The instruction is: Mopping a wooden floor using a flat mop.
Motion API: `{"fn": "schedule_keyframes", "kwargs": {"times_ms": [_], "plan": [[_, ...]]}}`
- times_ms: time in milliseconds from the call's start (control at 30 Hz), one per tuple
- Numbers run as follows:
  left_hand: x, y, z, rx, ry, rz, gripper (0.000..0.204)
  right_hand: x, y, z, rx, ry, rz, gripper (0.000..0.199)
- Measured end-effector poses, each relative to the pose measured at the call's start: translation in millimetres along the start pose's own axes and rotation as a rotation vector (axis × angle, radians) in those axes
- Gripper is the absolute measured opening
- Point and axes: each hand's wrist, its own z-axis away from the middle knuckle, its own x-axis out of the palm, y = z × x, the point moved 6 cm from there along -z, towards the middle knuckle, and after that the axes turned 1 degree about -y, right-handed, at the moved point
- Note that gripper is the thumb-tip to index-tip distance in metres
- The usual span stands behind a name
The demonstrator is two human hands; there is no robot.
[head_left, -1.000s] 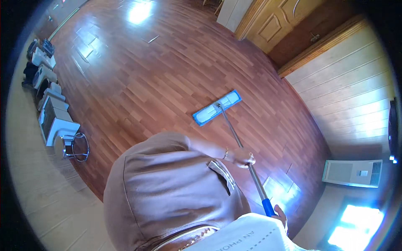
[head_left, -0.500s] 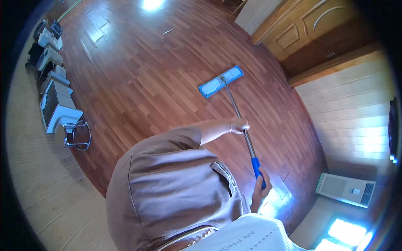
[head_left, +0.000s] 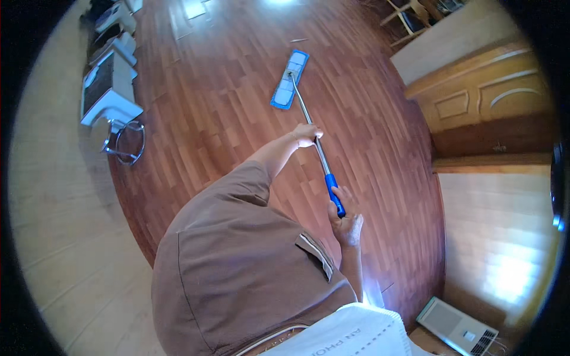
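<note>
A flat mop (head_left: 303, 107) with a metal pole reaches from my hands out over the wooden floor. Its head (head_left: 290, 79), white on top with a blue fringed edge, lies flat on the boards, slanting steeply in the view. My left hand (head_left: 306, 135) is closed round the metal pole, partway up from the handle. Lower down, my right hand (head_left: 346, 219) grips the end of the blue handle (head_left: 332, 185), with the thumb and fingers about it. The pole slants from lower right to upper left.
Along the left wall stand a white desk-like unit (head_left: 113, 107) and a chrome stool (head_left: 126, 141). A thin pale strip (head_left: 299, 40) lies beyond the mop head. On the right are a panelled wooden door (head_left: 475, 104) and shelving (head_left: 409, 21); a white appliance (head_left: 457, 326) stands lower right.
The mop head has moved farther out and slightly left, turning to a steeper slant. Both hands have shifted forward and left with the pole. My view has also turned.
</note>
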Motion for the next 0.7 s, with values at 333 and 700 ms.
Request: {"fn": "schedule_keyframes", "kwargs": {"times_ms": [333,700], "plan": [[-39.5,-49.9,75.7,-0.384,0.227,-0.076,0.014,2.0,11.1,-53.6,-0.354,-0.185,-0.134,0.027],[-98.1,61.4,147.2,-0.693,0.458,-0.122,0.006,-90.2,-18.1,-106.2,-0.502,-0.572,-0.607,0.022]]}}
